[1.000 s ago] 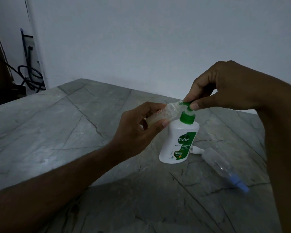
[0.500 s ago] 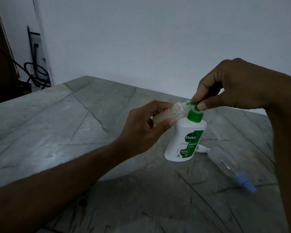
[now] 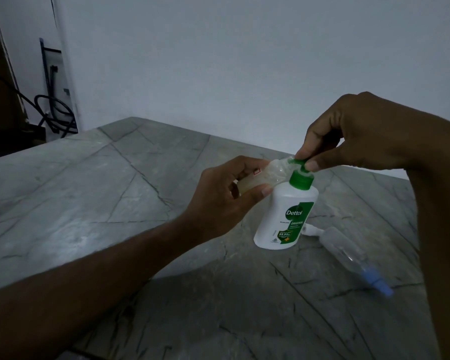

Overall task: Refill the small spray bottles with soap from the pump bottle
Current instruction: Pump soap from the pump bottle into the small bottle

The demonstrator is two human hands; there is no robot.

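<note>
A white pump bottle (image 3: 283, 219) with a green label and green pump head stands upright on the grey stone table (image 3: 115, 203). My right hand (image 3: 353, 136) pinches the green pump head from above. My left hand (image 3: 224, 196) holds a small clear spray bottle (image 3: 265, 172) tilted on its side, its open mouth against the pump spout. A second clear spray bottle (image 3: 348, 253) with a blue cap lies on the table to the right of the pump bottle. A small white spray top (image 3: 312, 231) lies just behind the pump bottle's base.
A white wall (image 3: 244, 61) runs close behind the table's far edge. Dark cables and a stand (image 3: 55, 115) sit in the far left corner beyond the table.
Both hands and the bottles keep the same pose. Only the camera view has drifted slightly, shifting everything a little to the right in the picture.
</note>
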